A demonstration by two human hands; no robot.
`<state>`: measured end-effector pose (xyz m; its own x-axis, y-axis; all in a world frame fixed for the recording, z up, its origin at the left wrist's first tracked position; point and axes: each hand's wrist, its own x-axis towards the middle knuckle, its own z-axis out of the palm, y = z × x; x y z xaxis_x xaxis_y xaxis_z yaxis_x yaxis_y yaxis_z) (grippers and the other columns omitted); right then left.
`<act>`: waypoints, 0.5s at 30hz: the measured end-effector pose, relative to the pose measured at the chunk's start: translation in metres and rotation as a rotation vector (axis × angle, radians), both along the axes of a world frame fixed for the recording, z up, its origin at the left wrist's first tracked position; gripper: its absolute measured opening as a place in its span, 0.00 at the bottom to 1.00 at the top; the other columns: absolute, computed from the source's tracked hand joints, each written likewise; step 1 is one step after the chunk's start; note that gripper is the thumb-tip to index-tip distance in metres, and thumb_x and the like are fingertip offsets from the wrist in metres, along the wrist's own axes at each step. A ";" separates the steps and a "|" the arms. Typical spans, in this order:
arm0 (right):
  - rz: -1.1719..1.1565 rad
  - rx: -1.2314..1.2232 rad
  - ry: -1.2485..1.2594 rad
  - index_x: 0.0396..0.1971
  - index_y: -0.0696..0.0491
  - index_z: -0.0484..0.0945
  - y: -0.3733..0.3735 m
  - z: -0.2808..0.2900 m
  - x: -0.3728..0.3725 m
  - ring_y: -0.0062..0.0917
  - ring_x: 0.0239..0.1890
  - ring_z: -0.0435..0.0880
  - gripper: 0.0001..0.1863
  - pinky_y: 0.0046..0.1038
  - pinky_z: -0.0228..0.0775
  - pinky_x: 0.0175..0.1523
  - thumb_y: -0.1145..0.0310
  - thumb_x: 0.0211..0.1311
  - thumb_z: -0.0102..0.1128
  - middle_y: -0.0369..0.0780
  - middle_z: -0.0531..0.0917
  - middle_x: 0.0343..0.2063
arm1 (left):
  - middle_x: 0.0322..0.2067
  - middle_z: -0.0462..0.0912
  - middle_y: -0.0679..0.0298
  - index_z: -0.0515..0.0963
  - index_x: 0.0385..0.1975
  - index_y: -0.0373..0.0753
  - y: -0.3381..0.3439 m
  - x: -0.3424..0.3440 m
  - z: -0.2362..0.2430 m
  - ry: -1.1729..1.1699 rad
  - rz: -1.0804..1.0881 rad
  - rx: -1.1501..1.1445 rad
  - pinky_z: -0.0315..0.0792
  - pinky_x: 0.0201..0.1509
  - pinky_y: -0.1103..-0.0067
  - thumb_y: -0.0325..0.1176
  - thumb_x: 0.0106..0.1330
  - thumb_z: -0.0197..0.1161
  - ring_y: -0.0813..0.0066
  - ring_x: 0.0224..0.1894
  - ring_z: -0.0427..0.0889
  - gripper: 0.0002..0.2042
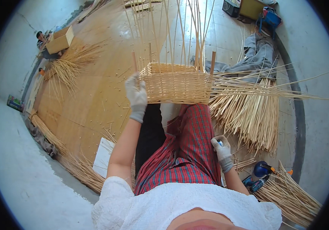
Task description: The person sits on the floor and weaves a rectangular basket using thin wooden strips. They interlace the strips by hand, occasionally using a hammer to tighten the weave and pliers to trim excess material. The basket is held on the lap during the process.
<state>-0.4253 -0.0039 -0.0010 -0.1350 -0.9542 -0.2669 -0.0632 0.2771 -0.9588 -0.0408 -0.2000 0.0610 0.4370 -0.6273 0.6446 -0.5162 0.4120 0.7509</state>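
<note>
A rectangular wicker basket (177, 87), part woven, sits on my knees with tall upright canes rising from its back. Wooden posts stand at its corners, and loose weaver ends stick out from its right side. My left hand (136, 94), in a pale work glove, grips the basket's left end beside a corner post. Lower down, against my right thigh, my gloved right hand (222, 150) is closed round a small thing with a blue and white end; its kind is mostly hidden by the fingers. A red checked cloth (195, 134) covers my lap.
A big cane bundle (254, 119) lies right of the basket, with a grey cloth (258, 55) behind it. Near my right elbow are a cordless drill (259, 184) and another cane bundle (290, 195). A person (44, 44) sits at the far left beside a wooden box (60, 40).
</note>
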 end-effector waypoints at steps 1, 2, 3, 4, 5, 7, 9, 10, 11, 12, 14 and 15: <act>-0.016 0.032 -0.007 0.35 0.51 0.81 -0.002 0.000 0.000 0.11 0.23 0.75 0.12 0.19 0.68 0.26 0.61 0.62 0.74 0.28 0.79 0.24 | 0.52 0.78 0.55 0.73 0.58 0.35 -0.017 0.016 0.005 -0.043 0.110 0.091 0.72 0.61 0.73 0.22 0.68 0.62 0.66 0.52 0.79 0.19; -0.032 0.066 -0.014 0.35 0.51 0.81 -0.005 0.000 0.001 0.11 0.23 0.75 0.12 0.19 0.69 0.26 0.60 0.62 0.74 0.28 0.79 0.24 | 0.54 0.76 0.54 0.70 0.61 0.33 -0.031 0.031 0.009 -0.087 0.221 0.183 0.72 0.59 0.75 0.24 0.70 0.62 0.68 0.52 0.78 0.20; -0.055 0.101 -0.020 0.36 0.51 0.82 -0.005 0.000 0.000 0.11 0.23 0.75 0.12 0.19 0.69 0.26 0.59 0.62 0.74 0.28 0.78 0.24 | 0.53 0.77 0.56 0.71 0.60 0.33 -0.043 0.032 0.016 0.074 0.090 0.179 0.73 0.57 0.75 0.27 0.70 0.63 0.69 0.50 0.78 0.20; -0.072 0.109 0.000 0.36 0.51 0.82 -0.006 -0.001 0.000 0.11 0.23 0.75 0.13 0.19 0.69 0.27 0.59 0.62 0.74 0.28 0.78 0.24 | 0.51 0.78 0.58 0.72 0.60 0.33 -0.055 0.031 0.028 0.234 -0.044 0.172 0.73 0.54 0.76 0.29 0.71 0.65 0.70 0.47 0.79 0.20; -0.090 0.118 0.021 0.36 0.51 0.82 -0.005 -0.001 -0.001 0.12 0.23 0.75 0.14 0.19 0.70 0.27 0.58 0.62 0.74 0.28 0.78 0.24 | 0.49 0.79 0.59 0.72 0.59 0.32 -0.066 0.030 0.037 0.393 -0.180 0.166 0.74 0.52 0.76 0.32 0.71 0.66 0.72 0.45 0.79 0.20; -0.092 0.120 0.032 0.36 0.51 0.82 -0.008 -0.002 0.006 0.12 0.23 0.75 0.15 0.19 0.71 0.27 0.56 0.61 0.75 0.29 0.78 0.24 | 0.44 0.78 0.63 0.74 0.57 0.34 -0.081 0.066 0.022 0.410 -0.297 0.359 0.76 0.50 0.78 0.36 0.70 0.68 0.76 0.38 0.77 0.20; -0.133 0.110 0.029 0.36 0.51 0.81 -0.008 -0.006 0.009 0.13 0.23 0.76 0.16 0.19 0.72 0.28 0.55 0.61 0.75 0.29 0.78 0.24 | 0.39 0.78 0.67 0.76 0.56 0.36 -0.092 0.075 0.016 0.435 -0.389 0.482 0.77 0.45 0.79 0.39 0.69 0.71 0.80 0.33 0.75 0.21; -0.151 0.108 0.021 0.36 0.51 0.82 -0.005 -0.002 0.009 0.13 0.23 0.76 0.15 0.19 0.72 0.28 0.56 0.63 0.72 0.29 0.79 0.25 | 0.36 0.78 0.68 0.77 0.55 0.37 -0.089 0.067 0.015 0.450 -0.423 0.513 0.77 0.42 0.80 0.39 0.68 0.72 0.81 0.31 0.75 0.21; -0.133 0.124 0.074 0.36 0.51 0.82 -0.007 0.002 0.009 0.13 0.23 0.76 0.14 0.20 0.72 0.28 0.57 0.63 0.71 0.30 0.78 0.24 | 0.34 0.78 0.70 0.77 0.53 0.38 -0.087 0.061 0.015 0.464 -0.456 0.544 0.77 0.39 0.80 0.40 0.67 0.73 0.83 0.29 0.74 0.21; -0.113 0.148 0.126 0.36 0.51 0.82 -0.008 0.013 0.011 0.13 0.23 0.76 0.13 0.20 0.72 0.28 0.57 0.64 0.70 0.30 0.78 0.24 | 0.30 0.77 0.73 0.79 0.48 0.40 -0.085 0.058 0.019 0.468 -0.471 0.531 0.76 0.33 0.81 0.41 0.65 0.75 0.85 0.28 0.73 0.18; 0.006 0.143 0.180 0.36 0.52 0.81 -0.020 0.023 0.005 0.15 0.24 0.77 0.11 0.23 0.72 0.31 0.59 0.65 0.66 0.33 0.79 0.26 | 0.33 0.80 0.72 0.80 0.45 0.42 -0.087 0.068 0.017 0.452 -0.456 0.587 0.76 0.33 0.81 0.42 0.64 0.76 0.83 0.31 0.77 0.17; 0.035 -0.079 0.242 0.36 0.53 0.81 -0.040 0.024 0.001 0.16 0.27 0.78 0.10 0.24 0.73 0.33 0.61 0.65 0.66 0.34 0.79 0.27 | 0.34 0.82 0.71 0.80 0.44 0.42 -0.089 0.072 0.015 0.445 -0.449 0.613 0.75 0.33 0.81 0.43 0.63 0.76 0.82 0.33 0.78 0.17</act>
<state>-0.4240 -0.0436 0.0234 -0.1519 -0.9761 -0.1552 -0.3018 0.1953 -0.9332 0.0308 -0.2891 0.0758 0.1961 -0.9800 -0.0333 -0.0092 -0.0358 0.9993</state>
